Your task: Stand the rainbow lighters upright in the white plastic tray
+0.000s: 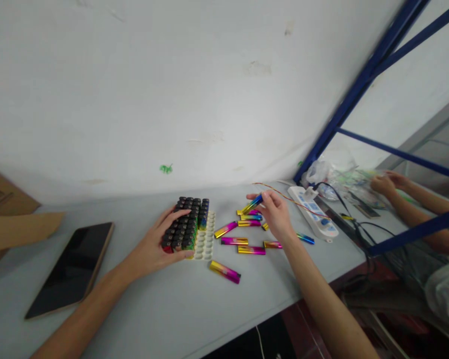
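Observation:
My left hand (157, 248) is wrapped round the left part of a block of black-topped lighters (183, 224), thumb at the near edge and fingers over the top. The lighters stand upright in a pale tray (204, 249), whose right columns show bare round sockets. Between the thumb and fingers of my right hand (274, 212) is a blue and gold lighter (253, 203), held tilted above the table. Several shiny lighters (251, 250) in magenta, gold and blue lie loose below and left of that hand. One magenta and gold lighter (225, 271) lies nearer the front edge.
A dark tablet (73, 267) lies at the left, beside a cardboard box (11, 214). On the right are a white power strip (314, 212) with cables and a blue metal frame (344, 109). Beyond it, another person's hands (389, 183) are at plastic bags (335, 174).

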`<state>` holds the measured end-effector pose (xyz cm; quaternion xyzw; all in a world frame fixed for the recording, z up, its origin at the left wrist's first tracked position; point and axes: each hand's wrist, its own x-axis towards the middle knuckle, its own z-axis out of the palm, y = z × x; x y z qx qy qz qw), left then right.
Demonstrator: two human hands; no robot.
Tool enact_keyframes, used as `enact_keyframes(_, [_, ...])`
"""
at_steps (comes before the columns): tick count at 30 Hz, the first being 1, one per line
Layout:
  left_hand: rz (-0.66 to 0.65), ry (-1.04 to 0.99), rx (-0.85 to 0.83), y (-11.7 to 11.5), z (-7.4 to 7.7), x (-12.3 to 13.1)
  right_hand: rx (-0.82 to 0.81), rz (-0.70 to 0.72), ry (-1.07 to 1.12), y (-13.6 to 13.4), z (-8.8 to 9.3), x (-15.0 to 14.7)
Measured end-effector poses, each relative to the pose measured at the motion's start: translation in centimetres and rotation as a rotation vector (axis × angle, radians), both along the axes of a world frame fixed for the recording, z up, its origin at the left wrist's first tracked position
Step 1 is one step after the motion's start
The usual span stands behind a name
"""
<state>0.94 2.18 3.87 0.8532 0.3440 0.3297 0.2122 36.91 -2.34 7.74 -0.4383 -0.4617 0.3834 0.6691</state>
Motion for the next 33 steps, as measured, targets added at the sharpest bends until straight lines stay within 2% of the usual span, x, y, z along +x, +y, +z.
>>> enact_keyframes(5, [0.007, -0.002, 0.018, -0.2, 0.1, 0.0, -0.016, 0.084, 0.235, 2.9, 1.7, -4.0])
enact_keyframes(11, [-0.006, 0.001, -0.028, -0.5, 0.7, 0.1, -0.151, 0.224, 0.203, 3.9, 1.2, -7.4])
enact_keyframes(16, [-0.020, 0.003, -0.043, -0.6, 0.9, 0.3, -0.325, 0.333, 0.147, 2.7, 0.1, -8.6])
enact_keyframes(19, [-0.011, 0.011, -0.047, -0.7, 1.0, 0.4, -0.382, 0.292, 0.084, 1.9, -0.4, -9.4])
enact_keyframes(24, [-0.020, 0.016, -0.051, -0.8, 1.2, 0.4, -0.383, 0.222, -0.038, 1.5, -1.3, -10.7])
enact_keyframes(30, [-0.022, 0.009, -0.059, -0.8, 1.4, 0.4, -0.418, 0.273, -0.003, 1.7, -2.1, -10.9])
enact_keyframes(33, [-0.026, 0.001, -0.073, -0.8, 1.4, 0.5, -0.333, 0.321, -0.011, 1.7, -1.8, -10.5])
